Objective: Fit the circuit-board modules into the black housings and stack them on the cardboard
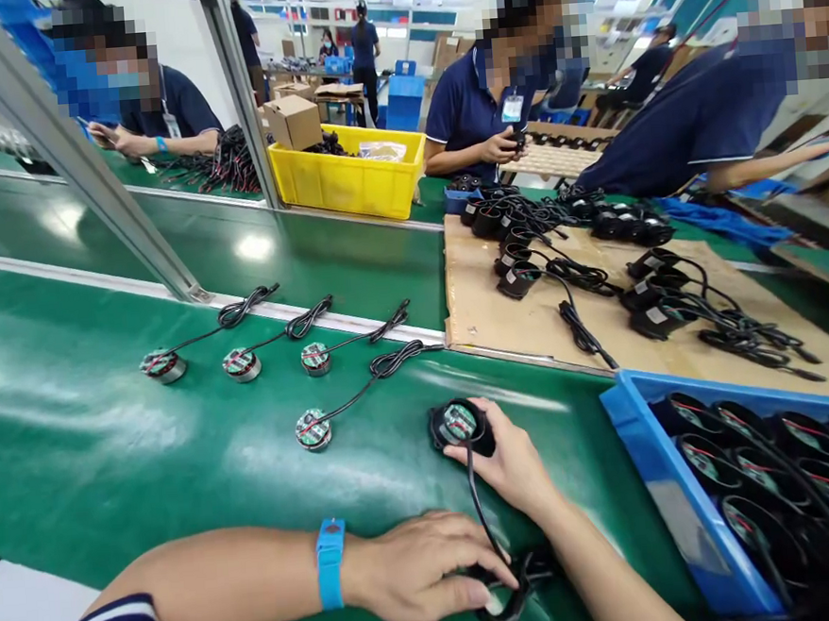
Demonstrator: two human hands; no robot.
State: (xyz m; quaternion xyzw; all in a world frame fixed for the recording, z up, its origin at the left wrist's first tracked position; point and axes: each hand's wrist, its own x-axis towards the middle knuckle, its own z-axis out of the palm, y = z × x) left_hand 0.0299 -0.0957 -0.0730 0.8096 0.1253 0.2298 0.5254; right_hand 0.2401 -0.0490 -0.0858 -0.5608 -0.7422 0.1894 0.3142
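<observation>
My right hand (514, 460) grips a round black housing (437, 429) from its right side, on the green work surface. A green circuit board (459, 421) with red wires sits inside the housing. From it a black cable (476, 495) runs down toward me to a coiled bundle. My left hand (433, 569), with a blue band at the wrist, has its thumb and fingers closed around part of that coil; the palm side is hidden. To the left lie several loose round boards with metal rims, such as this nearest circuit board (314, 431), each with a bundled black cable.
At right stands a blue bin (692, 528) filled with black housings and boards. Behind it, a cardboard sheet (482, 315) carries several cabled housings. A yellow bin (348, 178) and a slanted metal post (103, 171) stand beyond. Co-workers in dark blue shirts sit across the bench.
</observation>
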